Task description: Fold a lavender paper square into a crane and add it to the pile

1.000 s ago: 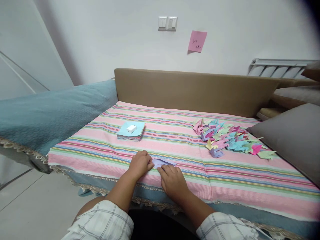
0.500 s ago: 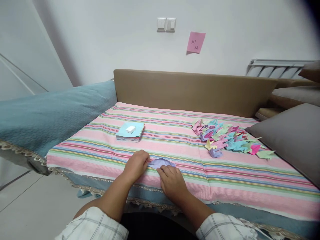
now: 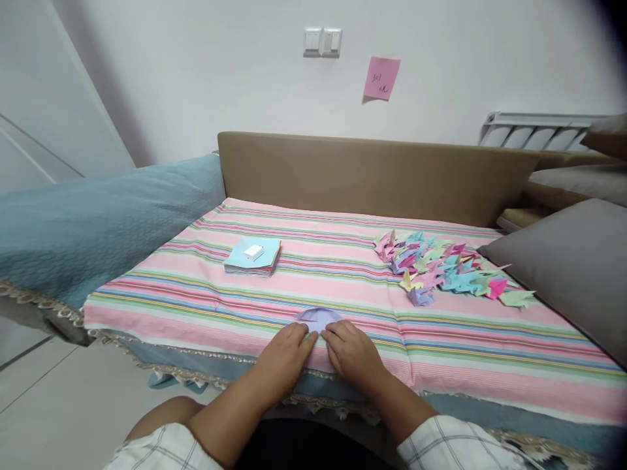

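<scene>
A partly folded sheet of lilac origami paper (image 3: pixel 319 317) lies on the striped cloth near its front edge. My left hand (image 3: pixel 289 356) has its fingers closed on the paper's near left side. On the near right side, my right hand (image 3: pixel 353 352) also grips it with bent fingers. Both thumbs almost meet at the paper's near middle. The fingers hide the near edge and the lower corners.
A stack of coloured paper (image 3: pixel 249 266) with a small white block (image 3: pixel 253 252) on top stands behind left. Several folded paper cranes (image 3: pixel 445 267) lie at the right beside a grey cushion (image 3: pixel 573 261). A brown backrest (image 3: pixel 372 173) runs along the back.
My left hand has shifted right and nearer, beside my right hand. More of the lilac paper's face shows between them. The view has shifted slightly.
</scene>
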`<state>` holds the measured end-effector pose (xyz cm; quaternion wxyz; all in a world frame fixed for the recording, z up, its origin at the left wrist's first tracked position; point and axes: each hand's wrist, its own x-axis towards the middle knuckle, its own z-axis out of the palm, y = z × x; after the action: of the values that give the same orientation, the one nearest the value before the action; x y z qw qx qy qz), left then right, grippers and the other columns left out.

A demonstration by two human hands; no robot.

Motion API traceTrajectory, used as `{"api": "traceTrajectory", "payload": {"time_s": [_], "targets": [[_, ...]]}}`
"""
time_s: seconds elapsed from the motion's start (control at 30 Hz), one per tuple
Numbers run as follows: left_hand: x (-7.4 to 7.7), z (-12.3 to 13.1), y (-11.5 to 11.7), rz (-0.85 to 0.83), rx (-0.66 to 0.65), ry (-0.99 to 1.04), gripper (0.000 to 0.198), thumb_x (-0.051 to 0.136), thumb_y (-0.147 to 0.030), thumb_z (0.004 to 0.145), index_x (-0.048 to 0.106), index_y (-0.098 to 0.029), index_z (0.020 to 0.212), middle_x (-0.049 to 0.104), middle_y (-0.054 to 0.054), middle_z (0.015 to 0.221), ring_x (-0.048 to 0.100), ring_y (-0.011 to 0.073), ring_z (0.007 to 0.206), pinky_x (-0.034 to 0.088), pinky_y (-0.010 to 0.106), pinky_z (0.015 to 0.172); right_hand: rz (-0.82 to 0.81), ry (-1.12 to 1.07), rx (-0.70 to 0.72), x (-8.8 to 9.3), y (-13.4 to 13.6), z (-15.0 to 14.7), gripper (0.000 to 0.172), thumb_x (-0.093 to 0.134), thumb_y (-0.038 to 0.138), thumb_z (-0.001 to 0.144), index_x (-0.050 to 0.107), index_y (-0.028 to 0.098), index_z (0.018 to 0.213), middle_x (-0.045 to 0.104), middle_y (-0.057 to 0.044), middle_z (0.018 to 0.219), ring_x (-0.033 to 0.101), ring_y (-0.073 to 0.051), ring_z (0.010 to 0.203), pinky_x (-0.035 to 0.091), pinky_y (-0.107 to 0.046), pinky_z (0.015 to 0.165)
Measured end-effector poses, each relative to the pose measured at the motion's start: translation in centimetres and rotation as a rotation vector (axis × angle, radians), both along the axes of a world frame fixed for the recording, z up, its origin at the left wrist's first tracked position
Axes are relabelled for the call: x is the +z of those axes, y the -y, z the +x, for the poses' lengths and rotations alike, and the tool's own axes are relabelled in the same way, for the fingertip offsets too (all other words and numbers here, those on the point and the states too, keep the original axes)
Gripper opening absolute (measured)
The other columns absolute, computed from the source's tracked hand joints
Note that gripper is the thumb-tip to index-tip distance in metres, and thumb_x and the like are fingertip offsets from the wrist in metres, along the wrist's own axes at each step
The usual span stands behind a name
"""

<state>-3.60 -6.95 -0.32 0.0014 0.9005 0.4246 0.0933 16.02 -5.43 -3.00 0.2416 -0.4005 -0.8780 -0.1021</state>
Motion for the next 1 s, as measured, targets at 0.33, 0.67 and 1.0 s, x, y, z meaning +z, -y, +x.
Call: {"api": "traceTrajectory", "payload": {"time_s": [0.33, 0.67, 1.0], "targets": [[-0.2, 0.2, -0.1, -0.003, 0.015, -0.039, 0.047, 0.042, -0.008, 0.084, 0.044, -0.021, 0.129, 0.051, 0.011, 0.120, 0.045, 0.0240, 0.115, 0.040, 0.042, 0.098, -0.001, 0.043, -0.016, -0.3, 0.1, 0.2, 0.033, 0.053, 0.015, 0.082, 0.059, 0.020, 0.113, 0.062, -0.007, 0.102, 0.051, -0.019, 0.091, 0.040, -0.032, 0.081], [-0.2, 0.4, -0.3, -0.010, 0.031, -0.062, 0.046, 0.043, -0.011, 0.083, 0.044, -0.022, 0.128, 0.051, 0.011, 0.118, 0.045, 0.0251, 0.114, 0.040, 0.043, 0.097, -0.009, 0.076, -0.087, -0.5, 0.4, -0.4, 0.030, 0.055, 0.020, 0.081, 0.060, 0.021, 0.111, 0.059, -0.008, 0.101, 0.049, -0.021, 0.091, 0.037, -0.033, 0.076], [-0.8, 0.8, -0.1, 0.024, 0.063, -0.064, 0.053, 0.042, -0.009, 0.081, 0.040, -0.024, 0.132, 0.050, 0.011, 0.120, 0.045, 0.0260, 0.114, 0.038, 0.045, 0.096, 0.016, 0.027, -0.141, 0.3, 0.1, 0.7, 0.025, 0.054, 0.017, 0.083, 0.062, 0.019, 0.107, 0.058, -0.007, 0.090, 0.047, -0.019, 0.085, 0.039, -0.031, 0.077]]}}
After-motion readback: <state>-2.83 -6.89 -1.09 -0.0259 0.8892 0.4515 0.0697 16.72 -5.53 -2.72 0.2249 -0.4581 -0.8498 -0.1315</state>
